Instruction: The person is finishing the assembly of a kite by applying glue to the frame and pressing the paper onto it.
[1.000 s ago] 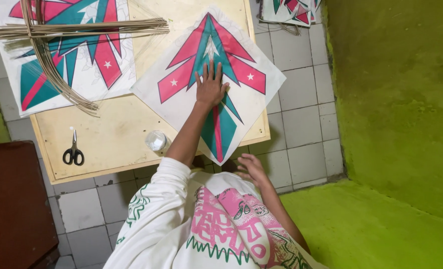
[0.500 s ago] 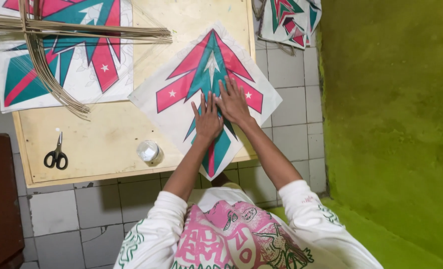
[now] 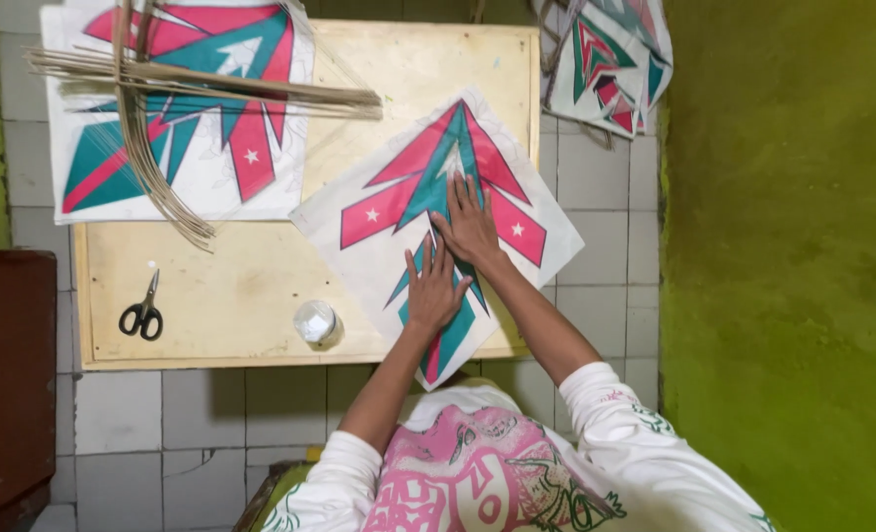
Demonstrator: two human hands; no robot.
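Pressing flat: left hand [image 3: 434, 289], fingers spread, palm down on kite paper [image 3: 438, 222] | right hand [image 3: 470, 222] likewise, just above, touching the left, apparently to pin the sheet to wooden board [image 3: 231, 296] | near: glue jar [image 3: 315, 322], scissors [image 3: 142, 313] | far: bamboo sticks [image 3: 162, 89] across second kite sheet [image 3: 177, 113].

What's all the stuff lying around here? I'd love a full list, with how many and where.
kite sheet: one, white with pink and teal arrow print, on the board under both hands
kite sheets: a stack, same print, board's far left corner
bamboo sticks: a bundle, tan, across that stack
kites: a few, same print, on the floor, top right
scissors: one, black handles, board's near left
small jar: one, clear, board's near edge
wooden board: one, pale, on white floor tiles
left hand: flat on the sheet
right hand: flat on the sheet
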